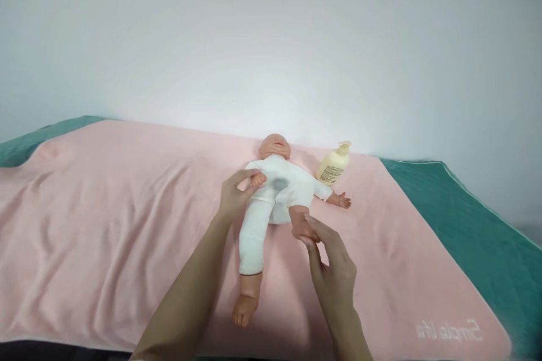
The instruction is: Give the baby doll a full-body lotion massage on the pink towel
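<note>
A baby doll [277, 177] with a white cloth body lies on its back on a pink blanket [169, 208], head toward the wall. My left hand [235, 194] pinches the doll's hand on the left side, over its chest. With thumb and fingers, my right hand [332, 254] grips the doll's foot on the right side, and that leg is raised and bent. The doll's other leg [253, 242] lies straight toward me. Its other arm [336, 198] stretches out to the right, with the palm showing.
A pale yellow pump bottle [334, 164] stands on the blanket to the right of the doll, near its outstretched arm. Green cloth [461, 225] shows beyond the blanket on both sides. A plain white wall [271, 39] rises behind.
</note>
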The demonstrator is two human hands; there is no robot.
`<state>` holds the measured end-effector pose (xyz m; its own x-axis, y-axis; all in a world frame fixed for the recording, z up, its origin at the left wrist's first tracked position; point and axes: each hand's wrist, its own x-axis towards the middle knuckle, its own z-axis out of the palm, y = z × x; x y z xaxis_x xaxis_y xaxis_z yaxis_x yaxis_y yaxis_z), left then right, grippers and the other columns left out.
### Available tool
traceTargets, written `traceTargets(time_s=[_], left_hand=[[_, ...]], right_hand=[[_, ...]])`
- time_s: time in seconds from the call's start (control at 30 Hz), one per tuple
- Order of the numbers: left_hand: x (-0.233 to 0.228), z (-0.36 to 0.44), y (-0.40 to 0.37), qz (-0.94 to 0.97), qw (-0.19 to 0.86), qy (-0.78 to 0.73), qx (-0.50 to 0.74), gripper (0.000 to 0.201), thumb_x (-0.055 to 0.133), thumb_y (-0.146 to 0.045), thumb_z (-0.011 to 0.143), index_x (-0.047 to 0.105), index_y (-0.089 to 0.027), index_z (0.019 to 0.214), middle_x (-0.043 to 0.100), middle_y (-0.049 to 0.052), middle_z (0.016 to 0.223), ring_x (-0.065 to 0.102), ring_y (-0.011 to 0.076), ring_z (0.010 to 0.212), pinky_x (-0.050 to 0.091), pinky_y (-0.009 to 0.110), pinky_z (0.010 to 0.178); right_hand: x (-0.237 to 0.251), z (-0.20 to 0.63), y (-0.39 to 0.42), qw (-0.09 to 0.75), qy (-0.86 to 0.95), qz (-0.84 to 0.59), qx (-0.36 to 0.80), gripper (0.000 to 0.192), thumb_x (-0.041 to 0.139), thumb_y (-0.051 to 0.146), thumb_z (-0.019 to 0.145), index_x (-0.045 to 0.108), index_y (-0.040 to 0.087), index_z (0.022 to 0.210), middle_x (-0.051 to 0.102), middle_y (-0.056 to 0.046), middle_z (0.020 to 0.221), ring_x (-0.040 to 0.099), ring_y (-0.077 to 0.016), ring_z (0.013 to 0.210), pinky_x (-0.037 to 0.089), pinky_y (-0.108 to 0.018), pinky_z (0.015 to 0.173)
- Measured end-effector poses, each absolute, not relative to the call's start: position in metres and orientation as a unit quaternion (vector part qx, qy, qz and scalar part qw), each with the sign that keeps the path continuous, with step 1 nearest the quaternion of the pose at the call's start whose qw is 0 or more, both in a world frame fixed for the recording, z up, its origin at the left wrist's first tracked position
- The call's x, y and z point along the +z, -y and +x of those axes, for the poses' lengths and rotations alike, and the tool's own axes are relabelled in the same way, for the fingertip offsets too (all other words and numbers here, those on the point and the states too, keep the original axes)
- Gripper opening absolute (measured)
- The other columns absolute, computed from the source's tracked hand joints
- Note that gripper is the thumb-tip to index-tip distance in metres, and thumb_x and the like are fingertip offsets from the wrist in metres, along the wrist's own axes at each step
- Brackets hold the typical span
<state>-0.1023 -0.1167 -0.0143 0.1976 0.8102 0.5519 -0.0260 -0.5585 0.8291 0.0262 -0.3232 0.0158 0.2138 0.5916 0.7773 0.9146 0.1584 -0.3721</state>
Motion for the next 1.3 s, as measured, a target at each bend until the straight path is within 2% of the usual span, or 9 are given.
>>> traceTargets(time_s=[0.17, 0.27, 0.53, 0.7, 0.83, 1.0, 1.17, 1.3], left_hand=[[-0.022, -0.112, 0.091, 0.452, 0.452, -0.332, 0.693, 0.039, 0.079, -0.023, 0.067, 0.069, -0.016, 0.104, 0.07, 0.007, 0.103, 0.066, 0.0194, 0.096, 0.053, 0.034, 0.091], [-0.031, -0.12, 0.078, 0.37, 0.452, -0.343, 0.736, 0.034, 0.076, -0.024, 0.072, 0.066, -0.017, 0.104, 0.066, 0.007, 0.108, 0.065, 0.0162, 0.1, 0.052, 0.029, 0.091], [-0.055, -0.134, 0.057, 0.213, 0.523, -0.409, 0.717, 0.008, 0.064, -0.026, 0.087, 0.06, -0.019, 0.088, 0.065, 0.004, 0.097, 0.067, 0.0123, 0.091, 0.055, 0.023, 0.082], [-0.061, -0.135, 0.048, 0.163, 0.528, -0.459, 0.695, 0.015, 0.062, -0.026, 0.089, 0.056, -0.019, 0.077, 0.065, 0.002, 0.084, 0.068, 0.0122, 0.087, 0.056, 0.024, 0.078], [-0.057, -0.134, 0.053, 0.2, 0.5, -0.454, 0.71, 0.015, 0.065, -0.029, 0.086, 0.057, -0.017, 0.082, 0.066, 0.004, 0.086, 0.068, 0.0137, 0.09, 0.054, 0.026, 0.084], [-0.037, -0.119, 0.076, 0.333, 0.433, -0.368, 0.752, 0.025, 0.072, -0.028, 0.078, 0.06, -0.017, 0.096, 0.068, 0.006, 0.1, 0.066, 0.017, 0.102, 0.05, 0.031, 0.095], [-0.018, -0.103, 0.104, 0.523, 0.413, -0.282, 0.691, 0.032, 0.079, -0.024, 0.069, 0.066, -0.018, 0.098, 0.071, 0.007, 0.106, 0.066, 0.0227, 0.104, 0.048, 0.039, 0.098], [-0.016, -0.1, 0.112, 0.666, 0.354, -0.263, 0.601, 0.029, 0.08, -0.021, 0.067, 0.071, -0.021, 0.094, 0.074, 0.004, 0.103, 0.065, 0.0247, 0.109, 0.025, 0.049, 0.115]], right_hand=[[0.001, 0.015, 0.369, 0.445, 0.643, -0.61, -0.128, 0.039, 0.056, 0.01, 0.09, 0.055, 0.022, 0.127, 0.066, -0.008, 0.112, 0.063, -0.0204, 0.106, 0.058, -0.034, 0.086], [-0.017, 0.008, 0.392, 0.435, 0.668, -0.598, -0.089, 0.045, 0.057, 0.008, 0.09, 0.052, 0.023, 0.132, 0.066, -0.008, 0.112, 0.063, -0.0202, 0.107, 0.058, -0.034, 0.085], [-0.058, 0.002, 0.411, 0.434, 0.66, -0.606, -0.095, 0.044, 0.06, 0.008, 0.088, 0.054, 0.022, 0.13, 0.069, -0.007, 0.106, 0.065, -0.0206, 0.105, 0.059, -0.036, 0.084], [-0.078, 0.0, 0.411, 0.44, 0.621, -0.642, -0.09, 0.045, 0.063, 0.017, 0.089, 0.052, 0.021, 0.132, 0.057, -0.013, 0.13, 0.055, -0.0265, 0.121, 0.057, -0.043, 0.091], [-0.082, -0.001, 0.412, 0.44, 0.61, -0.657, -0.055, 0.044, 0.057, 0.014, 0.091, 0.052, 0.023, 0.134, 0.054, -0.011, 0.136, 0.058, -0.0242, 0.118, 0.057, -0.038, 0.092], [-0.06, 0.006, 0.395, 0.455, 0.614, -0.642, -0.06, 0.053, 0.056, 0.011, 0.091, 0.044, 0.027, 0.14, 0.052, -0.007, 0.139, 0.055, -0.0238, 0.123, 0.056, -0.038, 0.095], [-0.028, 0.018, 0.348, 0.506, 0.608, -0.605, -0.089, 0.054, 0.057, 0.011, 0.09, 0.044, 0.03, 0.139, 0.056, -0.004, 0.135, 0.054, -0.0221, 0.124, 0.055, -0.036, 0.096], [-0.005, 0.024, 0.307, 0.514, 0.619, -0.586, -0.095, 0.048, 0.057, 0.015, 0.091, 0.047, 0.028, 0.136, 0.057, -0.004, 0.134, 0.055, -0.0212, 0.123, 0.051, -0.038, 0.1]])
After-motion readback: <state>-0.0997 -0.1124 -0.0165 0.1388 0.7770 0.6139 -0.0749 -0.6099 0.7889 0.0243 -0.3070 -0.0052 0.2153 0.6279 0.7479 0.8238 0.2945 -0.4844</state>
